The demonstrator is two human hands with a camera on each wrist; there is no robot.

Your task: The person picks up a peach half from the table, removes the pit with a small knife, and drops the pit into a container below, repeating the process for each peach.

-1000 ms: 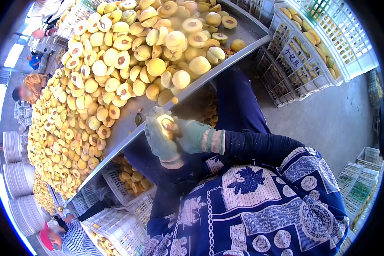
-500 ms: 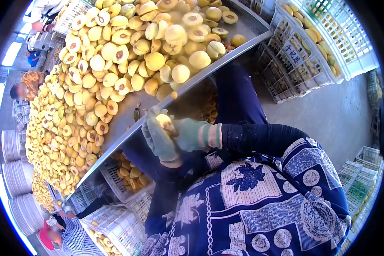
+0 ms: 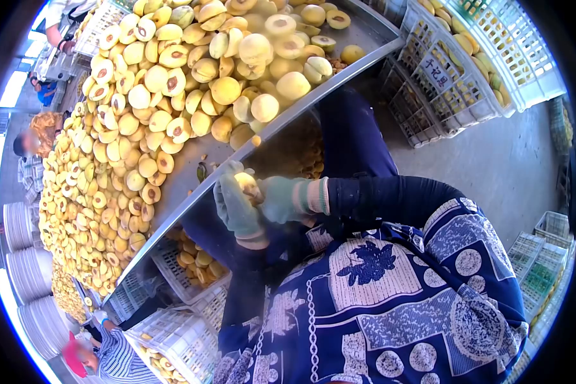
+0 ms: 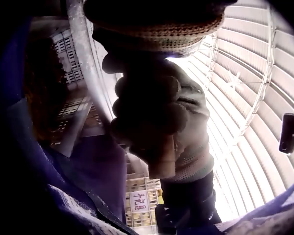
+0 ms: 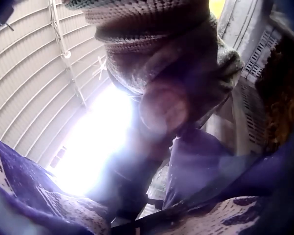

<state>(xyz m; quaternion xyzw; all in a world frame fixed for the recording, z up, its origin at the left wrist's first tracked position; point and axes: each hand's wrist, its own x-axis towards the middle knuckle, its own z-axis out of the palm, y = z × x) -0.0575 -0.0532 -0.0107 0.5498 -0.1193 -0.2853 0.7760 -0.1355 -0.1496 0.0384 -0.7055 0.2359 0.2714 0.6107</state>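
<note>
My left hand (image 3: 232,206) is cupping a yellow fruit (image 3: 244,182), its fingers curling round the flesh, near the middle of the head view. My right hand (image 3: 287,197) is coming in from the right of the frame, clenching a wooden handle (image 4: 162,162) whose blunt end is jutting out toward my wrist. The relation that matters is this: the fruit is lying to the upper left of my right fist, just beside it, its long axis slanting from upper left to lower right, so its brown lower end is facing my right knuckles. The left hand is the nearer one, since it is carrying the fruit. The wrist views are showing my fists mostly in shadow, so I can't tell whether the handle's far end is touching the flesh.

A metal rim (image 3: 339,83) is running diagonally from lower left to upper right, passing close to my left fingertips and limiting room on that side. Beyond it, a heap of fruit (image 3: 128,160) is filling the upper left. Freer room is opening to the right of my trousers (image 3: 352,134), over the floor (image 3: 473,153).
</note>
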